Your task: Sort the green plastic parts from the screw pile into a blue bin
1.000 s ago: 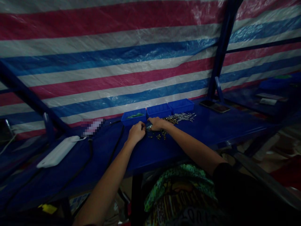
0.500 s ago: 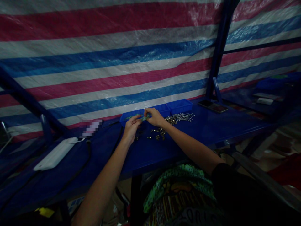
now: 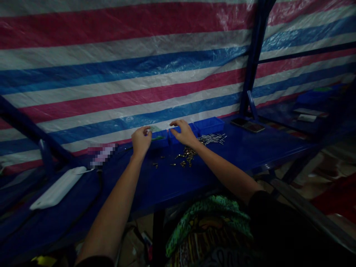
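Note:
My left hand (image 3: pixel 141 141) is over the left end of the blue bins, fingers and thumb pinched around a pale green, see-through piece (image 3: pixel 153 128). Its exact kind is too dim to make out. Below it, green items (image 3: pixel 159 137) lie in the left blue bin (image 3: pixel 160 144). My right hand (image 3: pixel 183 133) hovers above the middle blue bin (image 3: pixel 172 139), thumb and fingers apart with nothing visible between them. Beside and under the right wrist lie a pile of small brass-coloured parts (image 3: pixel 189 152) and a heap of thin silver pins (image 3: pixel 213 138).
A third blue bin (image 3: pixel 209 126) stands at the right, with a dark phone (image 3: pixel 247 125) further right. A white power strip (image 3: pixel 58 188) with a cable lies on the left of the blue table (image 3: pixel 167 185). Striped plastic sheeting (image 3: pixel 125 89) hangs behind.
My hands have come apart: the left moved left with the pale green piece, the right let go and opened. The view shifted slightly.

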Tool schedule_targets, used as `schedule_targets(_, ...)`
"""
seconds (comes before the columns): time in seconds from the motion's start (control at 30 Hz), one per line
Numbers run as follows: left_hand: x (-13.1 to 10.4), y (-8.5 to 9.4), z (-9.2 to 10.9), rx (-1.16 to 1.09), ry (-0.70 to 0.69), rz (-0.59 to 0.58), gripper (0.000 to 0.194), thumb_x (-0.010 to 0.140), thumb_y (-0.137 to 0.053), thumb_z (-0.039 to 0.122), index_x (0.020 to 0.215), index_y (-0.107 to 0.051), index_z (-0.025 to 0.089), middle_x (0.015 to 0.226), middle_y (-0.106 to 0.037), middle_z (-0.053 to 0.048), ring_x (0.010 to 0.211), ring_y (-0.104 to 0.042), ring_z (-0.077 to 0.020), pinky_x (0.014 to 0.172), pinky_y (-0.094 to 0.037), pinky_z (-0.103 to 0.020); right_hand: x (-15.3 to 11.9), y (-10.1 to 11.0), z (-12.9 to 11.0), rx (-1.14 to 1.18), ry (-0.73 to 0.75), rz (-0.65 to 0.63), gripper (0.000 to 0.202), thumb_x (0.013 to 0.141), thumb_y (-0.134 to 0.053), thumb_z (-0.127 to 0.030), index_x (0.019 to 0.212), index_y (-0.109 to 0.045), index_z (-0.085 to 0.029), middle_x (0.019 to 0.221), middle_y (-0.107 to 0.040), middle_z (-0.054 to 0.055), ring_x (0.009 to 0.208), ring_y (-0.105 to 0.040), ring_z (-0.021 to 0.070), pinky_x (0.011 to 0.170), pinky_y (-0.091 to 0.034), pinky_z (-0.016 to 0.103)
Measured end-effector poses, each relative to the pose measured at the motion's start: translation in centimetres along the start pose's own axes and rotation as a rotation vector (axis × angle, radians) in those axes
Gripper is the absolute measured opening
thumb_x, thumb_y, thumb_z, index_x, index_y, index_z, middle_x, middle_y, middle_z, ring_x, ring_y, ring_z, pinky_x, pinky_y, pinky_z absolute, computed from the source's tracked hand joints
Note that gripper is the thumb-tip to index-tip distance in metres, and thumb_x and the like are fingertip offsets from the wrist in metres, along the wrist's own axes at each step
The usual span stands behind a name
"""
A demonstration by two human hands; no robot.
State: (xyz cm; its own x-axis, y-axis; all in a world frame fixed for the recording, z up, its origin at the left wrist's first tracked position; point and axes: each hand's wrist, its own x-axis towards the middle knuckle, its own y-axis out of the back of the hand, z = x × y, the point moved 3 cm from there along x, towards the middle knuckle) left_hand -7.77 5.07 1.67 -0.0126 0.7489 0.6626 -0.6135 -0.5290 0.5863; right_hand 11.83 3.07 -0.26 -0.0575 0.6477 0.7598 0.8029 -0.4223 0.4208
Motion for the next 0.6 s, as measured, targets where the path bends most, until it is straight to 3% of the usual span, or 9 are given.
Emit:
schedule_targets(0.1,-1.4,0.4,-0.6,0.286,-0.097,-0.101,0.049,0.077,-0.056,0.022,0.125,-0.054,0.015,0.126,-0.053,-0.015,0.120,-0.046,-0.0285,0.104,-0.034,-0.041,-0.3,2.5,3.4,-0.049,-0.073,-0.098,0.021,0.084,-0.046,-0.023,0.096,-0.062,-0.015,0.093,-0.065,0.005,0.089,-0.057,0.0164,0.086,-0.040,0.030)
schedule_targets(0.2,-5.0,0.9,-0.6,0.346,-0.114,-0.160,0.047,0.086,-0.046,0.036,0.128,-0.050,0.017,0.126,-0.052,-0.013,0.119,-0.046,-0.0282,0.103,-0.034,-0.040,-1.8,7.0,7.9,-0.207,-0.135,-0.060,0.021,0.084,-0.046,-0.024,0.092,-0.064,-0.015,0.091,-0.066,0.007,0.090,-0.057,0.0190,0.086,-0.039,0.032)
schedule_targets(0.27,-7.5,0.5,-0.6,0.347,-0.081,-0.306,0.052,0.087,-0.040,0.048,0.126,-0.051,0.016,0.124,-0.054,-0.013,0.116,-0.047,-0.0288,0.102,-0.034,-0.040,-3.5,10.0,10.9,-0.315,-0.201,-0.042,0.024,0.085,-0.045,-0.027,0.094,-0.063,-0.016,0.094,-0.066,0.008,0.091,-0.057,0.0198,0.087,-0.039,0.033)
schedule_targets(0.33,-9.5,-0.2,-0.6,0.356,-0.040,-0.464,0.059,0.088,-0.033,0.055,0.128,-0.049,0.014,0.127,-0.052,-0.014,0.119,-0.045,-0.0299,0.103,-0.032,-0.042,-5.2,12.0,13.4,-0.419,-0.267,-0.111,0.025,0.084,-0.050,-0.034,0.095,-0.064,-0.016,0.096,-0.065,0.010,0.093,-0.056,0.0215,0.089,-0.039,0.035)
schedule_targets(0.47,-10.8,-2.0,0.2,0.360,-0.008,-0.583,0.064,0.089,-0.025,0.057,0.133,-0.042,0.014,0.136,-0.044,-0.016,0.128,-0.037,-0.0305,0.104,-0.027,-0.045,-7.0,12.1,15.9,-0.483,-0.384,-0.297,0.039,0.083,-0.051,-0.049,0.103,-0.063,-0.018,0.102,-0.063,0.011,0.097,-0.055,0.0244,0.086,-0.041,0.037)
schedule_targets(0.6,-9.9,-4.5,2.4,0.270,-0.099,-0.586,0.065,0.091,-0.022,0.054,0.133,-0.040,0.008,0.135,-0.044,-0.018,0.128,-0.037,-0.0275,0.106,-0.026,-0.040,-6.5,9.9,15.2,-0.470,-0.363,-0.377,0.048,0.083,-0.046,-0.057,0.106,-0.062,-0.019,0.104,-0.062,0.012,0.098,-0.054,0.0257,0.085,-0.041,0.039)
